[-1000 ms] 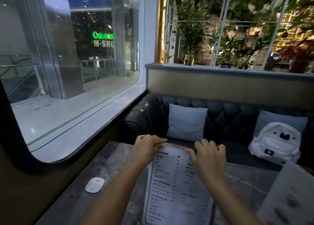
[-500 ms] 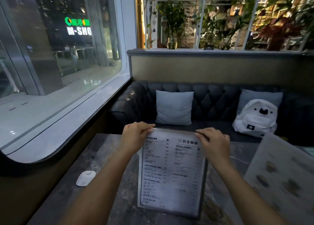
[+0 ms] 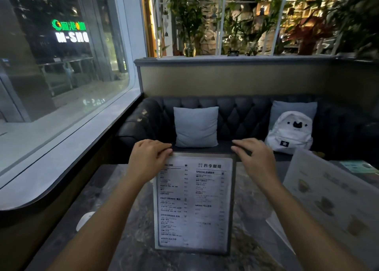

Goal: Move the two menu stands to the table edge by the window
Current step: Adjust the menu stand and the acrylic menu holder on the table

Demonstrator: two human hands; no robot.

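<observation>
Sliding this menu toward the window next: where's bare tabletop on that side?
Bare marble lies between the drinks menu stand and the window-side table edge, toward the sofa. Nearer you, a small white object sits by that edge. Right is crowded: the second menu stand stands close.

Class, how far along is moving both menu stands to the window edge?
Done: nothing; neither stand is by the window. In hand: left hand and right hand grip the top of the drinks menu stand, mid-table. Left: shifting it, then the second menu stand on the right.
</observation>
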